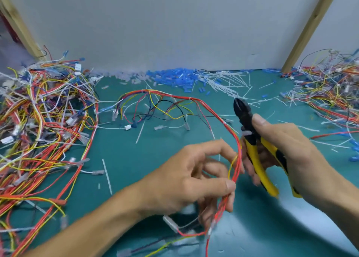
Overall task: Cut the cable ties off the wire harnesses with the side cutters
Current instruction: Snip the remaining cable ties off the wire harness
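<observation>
Head view: the left hand (186, 181) pinches the red harness (238, 163) between thumb and curled fingers near the mat's (126, 159) front edge. Just beside it, the right hand (287, 146) wraps its fingers around the cutters (251, 150), blades pointing toward the back edge.

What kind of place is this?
Probably a wire-harness rework bench: tangled heaps of red, yellow and white wire harnesses, a drift of cut white plastic cable ties on the green bench mat, yellow-and-black side cutters in the right hand.
</observation>
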A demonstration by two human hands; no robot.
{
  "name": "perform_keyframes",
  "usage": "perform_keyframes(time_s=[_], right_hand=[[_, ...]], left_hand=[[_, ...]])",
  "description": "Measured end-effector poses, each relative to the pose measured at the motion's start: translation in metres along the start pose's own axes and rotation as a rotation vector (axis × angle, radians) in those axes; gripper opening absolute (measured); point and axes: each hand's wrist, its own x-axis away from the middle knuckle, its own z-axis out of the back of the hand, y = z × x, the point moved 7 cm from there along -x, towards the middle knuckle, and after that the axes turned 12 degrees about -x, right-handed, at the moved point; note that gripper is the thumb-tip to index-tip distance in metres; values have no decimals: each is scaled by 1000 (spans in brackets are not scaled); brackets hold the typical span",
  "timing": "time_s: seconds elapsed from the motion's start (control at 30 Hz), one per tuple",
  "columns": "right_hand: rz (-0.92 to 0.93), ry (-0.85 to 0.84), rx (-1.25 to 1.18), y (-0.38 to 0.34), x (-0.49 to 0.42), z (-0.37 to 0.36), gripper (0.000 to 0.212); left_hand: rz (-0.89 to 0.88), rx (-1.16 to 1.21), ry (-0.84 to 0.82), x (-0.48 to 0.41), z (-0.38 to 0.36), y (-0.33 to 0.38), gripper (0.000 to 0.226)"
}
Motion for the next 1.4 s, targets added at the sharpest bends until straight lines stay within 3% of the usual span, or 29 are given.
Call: perform_keyframes(time_s=[0.07,0.2,0.27,0.33,0.43,0.53,0.63,0.8,0.87,1.0,1.2,1.4], right_hand=[[-6,-1,-28,3,-1,-1,67],[16,30,-2,7,-1,-1,43],[69,34,17,5,0,-3,39],[114,14,-27,3,1,-5,37],[185,-29,-23,-3,6,-9,27],[362,-81,224,-10,15,-17,30],[516,-280,501,-11,24,-42,26],[506,-490,667,-1,28,-62,18],[488,-436,592,-4,27,-58,21],[506,-140,434,-16,21,-35,28],[466,139,202,-16,11,-2,28],[384,191,130,-4,4,7,23]], left_hand=[[24,-11,-83,1,-8,0,16],[72,-120,-255,4,-22,-5,18],[79,-172,-260,4,-21,-8,16],[94,-110,-133,0,-6,-9,18],[104,33,328,-2,44,-14,30],[41,222,656,7,82,-14,39],[1,297,655,5,88,-15,55],[-69,239,630,2,81,-9,34],[-120,211,608,1,80,-5,30],[-194,67,613,2,79,2,34],[-167,-192,574,3,73,6,42],[-154,-882,697,10,68,15,44]])
